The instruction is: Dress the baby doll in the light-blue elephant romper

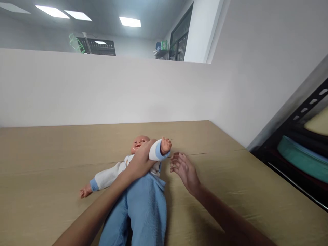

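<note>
A baby doll lies on its back on the wooden table, its head toward the far wall. It wears a white top with light blue cuffs and blue fleecy trousers. My left hand is closed around the doll's raised sleeve, over its chest, and the doll's small hand sticks up beyond the cuff. The doll's other arm stretches out to the left on the table. To the right of the raised doll hand, my right hand is held apart from it, fingers slightly curled and spread, with nothing in them.
A white wall rises behind the table, with an opening above it onto a room with ceiling lights. At the right stands a black slotted metal rack holding folded cloth, including a green piece.
</note>
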Demonstrator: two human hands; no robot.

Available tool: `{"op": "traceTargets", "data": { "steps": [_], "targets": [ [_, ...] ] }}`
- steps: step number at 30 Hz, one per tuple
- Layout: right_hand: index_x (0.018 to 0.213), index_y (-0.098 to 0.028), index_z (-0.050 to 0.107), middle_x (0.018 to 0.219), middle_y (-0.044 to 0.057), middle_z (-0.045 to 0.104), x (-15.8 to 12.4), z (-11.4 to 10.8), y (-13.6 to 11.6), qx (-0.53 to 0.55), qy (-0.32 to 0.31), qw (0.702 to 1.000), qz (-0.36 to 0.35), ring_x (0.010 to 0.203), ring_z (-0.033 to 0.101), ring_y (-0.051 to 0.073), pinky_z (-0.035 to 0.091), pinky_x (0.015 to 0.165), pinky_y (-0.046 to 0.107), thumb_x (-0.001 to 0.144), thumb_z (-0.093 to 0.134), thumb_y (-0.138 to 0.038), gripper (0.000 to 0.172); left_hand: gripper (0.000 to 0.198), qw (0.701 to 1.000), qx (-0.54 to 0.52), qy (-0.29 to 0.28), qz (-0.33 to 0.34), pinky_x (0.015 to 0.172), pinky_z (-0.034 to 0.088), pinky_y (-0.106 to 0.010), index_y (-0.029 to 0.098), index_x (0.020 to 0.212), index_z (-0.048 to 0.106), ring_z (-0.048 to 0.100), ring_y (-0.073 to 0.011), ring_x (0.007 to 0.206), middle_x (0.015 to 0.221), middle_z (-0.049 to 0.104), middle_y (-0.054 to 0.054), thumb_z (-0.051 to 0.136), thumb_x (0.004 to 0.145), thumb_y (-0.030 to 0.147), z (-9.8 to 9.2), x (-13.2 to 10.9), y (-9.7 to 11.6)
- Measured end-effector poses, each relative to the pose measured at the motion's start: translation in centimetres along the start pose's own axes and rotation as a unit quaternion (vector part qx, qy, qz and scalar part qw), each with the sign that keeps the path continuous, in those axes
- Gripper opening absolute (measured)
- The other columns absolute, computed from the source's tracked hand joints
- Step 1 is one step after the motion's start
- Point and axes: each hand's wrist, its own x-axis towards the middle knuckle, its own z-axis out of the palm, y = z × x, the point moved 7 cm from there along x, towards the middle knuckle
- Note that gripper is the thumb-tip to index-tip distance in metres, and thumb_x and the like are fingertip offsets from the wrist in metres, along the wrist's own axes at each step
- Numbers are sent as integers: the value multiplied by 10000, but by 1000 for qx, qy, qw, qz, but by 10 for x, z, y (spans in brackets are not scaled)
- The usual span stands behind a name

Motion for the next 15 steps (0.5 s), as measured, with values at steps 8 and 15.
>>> {"op": "traceTargets", "data": {
  "steps": [8, 15],
  "targets": [
    [1304, -266, 550, 1253, 77, 622, -67, 43, 36, -239, -223, 945, -29, 1202, 586, 242, 437, 1102, 436, 954, 697, -396, 401, 442, 935, -233, 190, -188, 1075, 527, -433, 168, 1110, 727, 707, -335, 1175, 1186, 792, -101, 809, 809, 481, -27, -10, -8],
    [1211, -267, 561, 1160, 52, 607, -78, 56, 17, -296, -168, 924, -173, 1112, 587, 241, 472, 1031, 391, 801, 830, -242, 491, 550, 848, -353, 328, -222, 1015, 579, -364, 208, 1172, 721, 708, -295, 1174, 1190, 784, -53, 868, 762, 542, -32, -20, -17]
  ]
}}
